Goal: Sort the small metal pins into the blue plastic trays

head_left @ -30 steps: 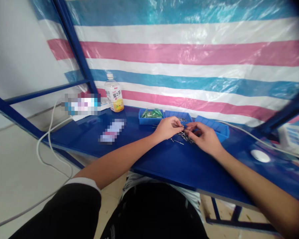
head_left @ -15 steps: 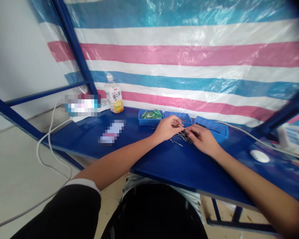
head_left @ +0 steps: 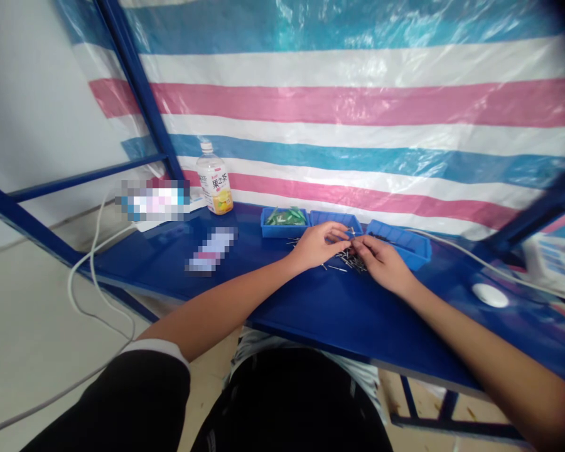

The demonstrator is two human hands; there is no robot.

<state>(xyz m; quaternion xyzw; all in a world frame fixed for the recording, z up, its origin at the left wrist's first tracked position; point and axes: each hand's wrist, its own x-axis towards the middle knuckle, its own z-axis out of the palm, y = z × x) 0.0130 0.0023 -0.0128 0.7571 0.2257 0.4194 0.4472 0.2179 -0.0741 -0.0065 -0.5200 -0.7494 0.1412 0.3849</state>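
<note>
My left hand [head_left: 316,243] and my right hand [head_left: 380,262] meet over a small pile of thin metal pins [head_left: 348,258] lying on the blue table [head_left: 320,301]. Both hands have their fingers curled and pinched together at the pile. What exactly each pinch holds is too small to make out. Behind the hands stand three blue trays: the left tray [head_left: 285,221] holds green parts, the middle tray [head_left: 335,219] holds small metal pieces, and the right tray [head_left: 400,241] is partly hidden by my right hand.
A drink bottle [head_left: 215,179] stands at the back left beside a blurred box [head_left: 151,199]. A blurred flat packet [head_left: 211,250] lies left of the trays. A white oval object [head_left: 492,294] sits at the right. White cables [head_left: 89,263] hang off the left edge. Striped plastic sheeting backs the table.
My hands have drawn closer together and dropped lower onto the pin pile. The thin pin held up between them half a second ago no longer shows.
</note>
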